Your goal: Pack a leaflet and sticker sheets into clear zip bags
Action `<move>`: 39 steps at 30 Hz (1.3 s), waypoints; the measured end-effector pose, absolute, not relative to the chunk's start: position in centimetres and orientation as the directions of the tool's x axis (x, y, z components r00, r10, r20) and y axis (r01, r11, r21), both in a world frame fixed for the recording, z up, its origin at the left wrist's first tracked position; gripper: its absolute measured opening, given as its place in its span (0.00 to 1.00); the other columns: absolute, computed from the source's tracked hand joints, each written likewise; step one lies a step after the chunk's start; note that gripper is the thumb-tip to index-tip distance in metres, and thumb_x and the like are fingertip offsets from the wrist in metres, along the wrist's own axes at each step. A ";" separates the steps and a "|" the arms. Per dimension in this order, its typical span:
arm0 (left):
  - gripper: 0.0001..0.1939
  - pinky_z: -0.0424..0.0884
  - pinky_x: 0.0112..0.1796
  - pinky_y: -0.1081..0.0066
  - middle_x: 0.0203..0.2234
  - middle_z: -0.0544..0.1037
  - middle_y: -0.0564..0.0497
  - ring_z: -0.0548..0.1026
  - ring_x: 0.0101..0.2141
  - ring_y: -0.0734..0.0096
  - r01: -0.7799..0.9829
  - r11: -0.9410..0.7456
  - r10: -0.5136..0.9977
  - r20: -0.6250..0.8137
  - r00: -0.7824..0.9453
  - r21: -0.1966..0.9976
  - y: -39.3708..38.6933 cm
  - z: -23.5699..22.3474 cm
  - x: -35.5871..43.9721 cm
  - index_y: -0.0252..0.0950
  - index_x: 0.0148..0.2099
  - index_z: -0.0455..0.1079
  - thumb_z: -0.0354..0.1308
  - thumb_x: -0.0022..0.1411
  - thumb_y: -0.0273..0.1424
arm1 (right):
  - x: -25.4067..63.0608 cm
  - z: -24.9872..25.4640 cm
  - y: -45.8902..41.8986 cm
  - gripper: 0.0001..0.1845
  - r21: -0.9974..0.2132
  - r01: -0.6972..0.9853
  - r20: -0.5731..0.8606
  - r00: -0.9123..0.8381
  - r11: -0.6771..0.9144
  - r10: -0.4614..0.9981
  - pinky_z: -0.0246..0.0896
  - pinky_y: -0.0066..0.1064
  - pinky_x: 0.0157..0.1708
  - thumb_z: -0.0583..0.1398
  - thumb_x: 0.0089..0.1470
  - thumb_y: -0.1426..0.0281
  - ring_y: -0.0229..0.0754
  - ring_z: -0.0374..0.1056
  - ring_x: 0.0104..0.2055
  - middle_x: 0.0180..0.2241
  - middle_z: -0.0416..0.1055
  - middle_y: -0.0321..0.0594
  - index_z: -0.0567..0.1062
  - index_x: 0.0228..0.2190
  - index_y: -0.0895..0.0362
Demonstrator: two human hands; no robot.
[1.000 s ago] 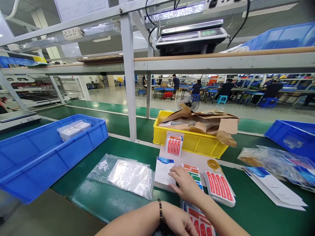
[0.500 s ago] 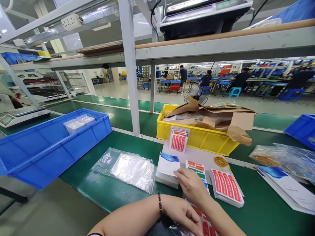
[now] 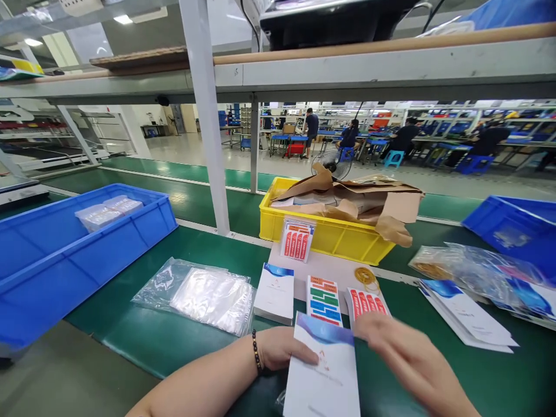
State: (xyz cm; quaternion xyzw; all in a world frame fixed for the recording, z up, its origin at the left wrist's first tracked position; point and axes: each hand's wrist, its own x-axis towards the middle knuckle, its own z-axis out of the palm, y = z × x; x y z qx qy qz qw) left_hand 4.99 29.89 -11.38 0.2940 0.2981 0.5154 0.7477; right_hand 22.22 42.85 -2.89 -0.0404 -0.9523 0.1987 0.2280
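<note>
Head camera: I see the left hand pinching the white booklet at six o'clock; toward five, the blurred right hand nears red stickers, its openness and grip unclear.

Bright Room, Blurred Right Hand

The room is brightly and evenly lit, with glowing ceiling lights at upper left. White glare breaks across the clear plastic bags, and a pale sheen lies on the green surface. Shadows are soft, darker beneath the shelf. Motion smears the right hand; the small print on the booklet is soft. Wide-angle distortion stretches the blue bin toward the left edge, and the lower right corner darkens.
</note>
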 end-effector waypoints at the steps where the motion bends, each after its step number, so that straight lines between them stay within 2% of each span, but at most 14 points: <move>1: 0.26 0.62 0.41 0.67 0.35 0.75 0.45 0.71 0.33 0.69 -0.533 0.330 0.927 -0.161 0.338 0.779 29.7 -11.6 5.1 0.30 0.42 0.70 0.67 0.37 0.32 | 21.6 -3.7 44.2 0.12 -0.384 0.147 0.433 -0.843 0.912 0.318 0.63 0.31 0.35 0.49 0.55 0.68 0.42 0.66 0.37 0.34 0.70 0.41 0.72 0.32 0.52; 3: 0.23 0.62 0.42 0.67 0.34 0.75 0.47 0.71 0.32 0.71 -0.443 0.363 0.907 -0.200 0.371 0.820 29.6 -12.0 5.2 0.30 0.40 0.72 0.67 0.38 0.32 | 19.8 -5.6 46.9 0.13 -0.270 0.419 0.357 -0.792 0.867 0.495 0.59 0.35 0.39 0.49 0.54 0.67 0.44 0.65 0.40 0.36 0.70 0.42 0.73 0.33 0.54; 6: 0.23 0.63 0.42 0.65 0.32 0.76 0.45 0.72 0.31 0.70 -0.507 0.338 0.937 -0.229 0.266 0.793 29.8 -12.7 5.5 0.29 0.38 0.72 0.67 0.38 0.35 | 17.0 -8.0 49.9 0.15 -0.093 0.565 0.178 -0.801 0.820 0.572 0.54 0.38 0.42 0.52 0.49 0.68 0.48 0.62 0.43 0.39 0.69 0.45 0.73 0.38 0.56; 9: 0.25 0.63 0.43 0.61 0.33 0.75 0.39 0.74 0.32 0.63 -0.656 0.250 0.968 -0.194 0.158 0.713 30.4 -13.2 5.8 0.25 0.39 0.71 0.65 0.41 0.38 | 15.6 -9.1 50.9 0.16 -0.080 0.592 0.141 -0.790 0.802 0.597 0.52 0.37 0.39 0.55 0.44 0.70 0.50 0.62 0.43 0.38 0.69 0.47 0.73 0.37 0.58; 13: 0.25 0.62 0.44 0.59 0.35 0.75 0.36 0.74 0.34 0.59 -0.748 0.232 0.971 -0.189 0.145 0.621 31.0 -13.5 5.7 0.24 0.42 0.69 0.65 0.41 0.33 | 15.5 -9.5 51.0 0.12 -0.123 0.592 0.148 -0.783 0.797 0.604 0.52 0.35 0.36 0.56 0.42 0.70 0.47 0.64 0.38 0.34 0.69 0.47 0.73 0.32 0.59; 17: 0.26 0.62 0.44 0.60 0.37 0.74 0.35 0.74 0.36 0.58 -0.785 0.230 0.968 -0.215 0.127 0.575 31.2 -13.4 5.6 0.23 0.44 0.68 0.63 0.42 0.31 | 15.6 -9.3 51.1 0.07 -0.222 0.571 0.190 -0.770 0.790 0.610 0.53 0.33 0.32 0.54 0.45 0.69 0.45 0.64 0.33 0.28 0.69 0.44 0.70 0.25 0.58; 22: 0.23 0.59 0.47 0.58 0.38 0.73 0.33 0.73 0.38 0.56 -0.821 0.227 0.959 -0.266 0.095 0.524 31.3 -13.5 5.6 0.20 0.45 0.67 0.59 0.48 0.31 | 16.5 -8.2 51.7 0.15 -0.418 0.511 0.220 -0.745 0.751 0.629 0.57 0.27 0.29 0.47 0.53 0.62 0.39 0.65 0.29 0.25 0.70 0.37 0.69 0.25 0.55; 26: 0.21 0.58 0.46 0.56 0.34 0.75 0.33 0.74 0.36 0.55 -0.817 0.245 0.952 -0.288 0.102 0.522 31.5 -14.4 5.5 0.19 0.42 0.68 0.59 0.48 0.30 | 18.2 -7.4 52.3 0.18 -0.652 0.505 0.322 -0.490 0.565 0.810 0.57 0.29 0.26 0.50 0.51 0.57 0.40 0.65 0.26 0.22 0.69 0.38 0.71 0.29 0.57; 28: 0.21 0.58 0.46 0.56 0.33 0.75 0.34 0.74 0.36 0.56 -0.813 0.259 0.946 -0.308 0.103 0.522 31.6 -14.8 5.5 0.19 0.43 0.68 0.59 0.48 0.29 | 19.0 -7.3 52.1 0.17 -0.860 0.325 0.319 -0.259 0.393 0.912 0.55 0.28 0.22 0.55 0.47 0.56 0.37 0.62 0.21 0.19 0.66 0.35 0.71 0.29 0.57; 30: 0.20 0.57 0.47 0.56 0.33 0.75 0.35 0.74 0.36 0.57 -0.813 0.268 0.941 -0.320 0.107 0.517 31.6 -14.9 5.5 0.19 0.43 0.68 0.57 0.49 0.29 | 19.8 -7.1 51.4 0.16 -0.972 0.062 0.214 -0.180 0.228 0.960 0.53 0.26 0.19 0.59 0.42 0.56 0.34 0.57 0.17 0.16 0.61 0.32 0.69 0.25 0.57; 32: 0.20 0.57 0.48 0.57 0.34 0.75 0.36 0.73 0.38 0.57 -0.814 0.288 0.935 -0.334 0.124 0.504 31.6 -14.5 5.6 0.20 0.43 0.68 0.56 0.51 0.32 | 20.4 -6.9 50.0 0.17 -0.997 -0.045 0.076 -0.300 0.066 0.951 0.51 0.24 0.16 0.61 0.39 0.56 0.31 0.54 0.15 0.13 0.58 0.30 0.67 0.21 0.57; 34: 0.23 0.56 0.49 0.58 0.37 0.74 0.37 0.71 0.42 0.58 -0.834 0.275 0.942 -0.306 0.135 0.478 31.6 -13.9 5.8 0.23 0.44 0.67 0.52 0.55 0.38 | 20.9 -6.8 48.2 0.18 -0.999 0.043 -0.033 -0.474 -0.014 0.880 0.49 0.23 0.15 0.62 0.38 0.56 0.30 0.53 0.15 0.13 0.59 0.30 0.68 0.20 0.58; 37: 0.31 0.56 0.50 0.58 0.43 0.72 0.38 0.69 0.45 0.57 -0.864 0.227 0.966 -0.215 0.142 0.449 31.7 -13.0 6.0 0.26 0.49 0.65 0.46 0.55 0.49 | 21.0 -7.0 45.3 0.18 -0.974 0.217 -0.095 -0.654 0.066 0.751 0.49 0.22 0.17 0.61 0.40 0.55 0.30 0.55 0.17 0.16 0.63 0.33 0.71 0.21 0.59; 39: 0.32 0.56 0.49 0.57 0.41 0.72 0.36 0.70 0.44 0.56 -0.842 0.201 0.974 -0.191 0.119 0.501 31.7 -12.9 6.1 0.25 0.48 0.65 0.50 0.53 0.48 | 20.8 -7.7 43.8 0.19 -0.953 0.271 -0.104 -0.710 0.134 0.696 0.50 0.23 0.17 0.60 0.41 0.54 0.31 0.55 0.18 0.16 0.63 0.33 0.71 0.21 0.59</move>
